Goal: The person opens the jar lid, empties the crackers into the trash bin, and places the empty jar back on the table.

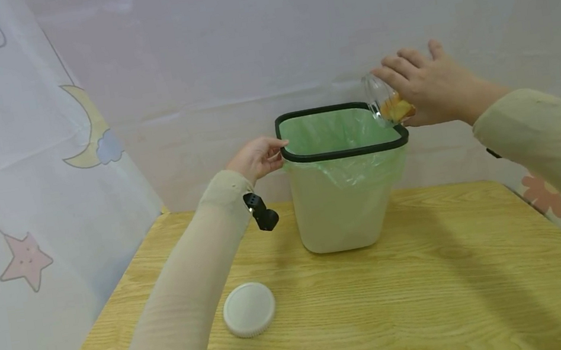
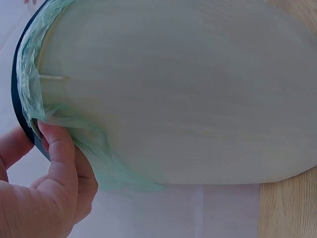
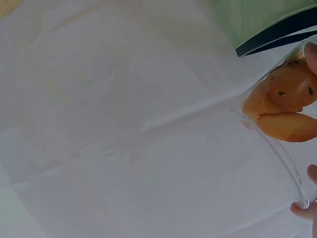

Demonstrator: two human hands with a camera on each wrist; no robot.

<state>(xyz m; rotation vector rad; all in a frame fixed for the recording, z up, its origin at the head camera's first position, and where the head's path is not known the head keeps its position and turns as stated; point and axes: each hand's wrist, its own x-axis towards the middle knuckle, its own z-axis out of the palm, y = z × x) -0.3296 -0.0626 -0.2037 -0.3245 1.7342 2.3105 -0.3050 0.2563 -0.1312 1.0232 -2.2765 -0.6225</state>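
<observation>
A pale waste bin [image 1: 341, 208] with a black rim stands upright, lined with a thin green plastic bag [image 1: 327, 126] folded over its edge. At the rim's left side, my left hand [image 1: 256, 157] pinches the rim between thumb and fingers, with loose bag film beside the fingers in the left wrist view. My right hand [image 1: 429, 82] grips a clear jar [image 1: 375, 93], tilted at the bin's right rim. Orange-brown pieces [image 3: 287, 126], some with dark specks, lie inside the jar.
A white ribbed lid [image 1: 249, 309] lies on the wooden table [image 1: 365, 318], nearer than the bin and to its left. Behind the table hangs a pale cloth backdrop [image 1: 209, 47], printed with a moon and a star at left.
</observation>
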